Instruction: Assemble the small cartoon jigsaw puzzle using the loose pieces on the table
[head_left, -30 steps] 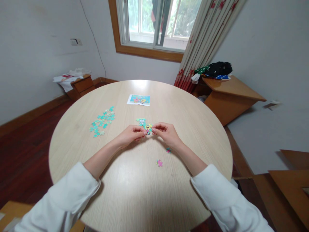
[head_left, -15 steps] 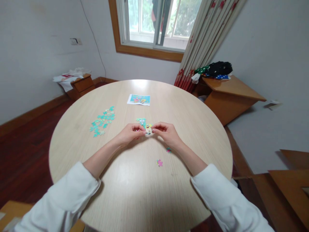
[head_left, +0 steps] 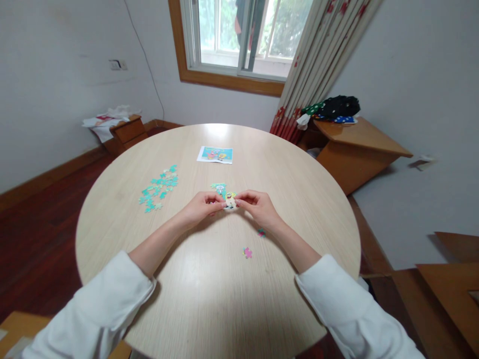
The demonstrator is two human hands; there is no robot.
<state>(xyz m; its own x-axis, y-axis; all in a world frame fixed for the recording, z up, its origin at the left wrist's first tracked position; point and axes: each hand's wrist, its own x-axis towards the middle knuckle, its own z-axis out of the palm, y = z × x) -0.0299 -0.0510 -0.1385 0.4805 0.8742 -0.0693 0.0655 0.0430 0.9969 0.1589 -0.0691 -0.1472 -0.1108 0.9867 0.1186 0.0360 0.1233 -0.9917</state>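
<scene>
Near the middle of the round table, my left hand and my right hand face each other. Between their pinched fingertips is a small joined group of jigsaw puzzle pieces, yellow and white with a cartoon figure. Both thumbs rest on its sides. Just behind it lies a teal joined section with a pale figure. A bit of pink shows under my left fingers, mostly hidden. Closer to me lie a loose pink piece and a dark multicoloured piece, beside my right wrist.
Several loose teal and green pieces are spread at the table's left. A printed picture sheet lies toward the far edge of the wooden table. A tilted wooden cabinet with cloths on it stands at the right.
The cartoon pieces between my fingertips are tilted a little differently, and more of the figure shows. Both hands stay almost in place.
</scene>
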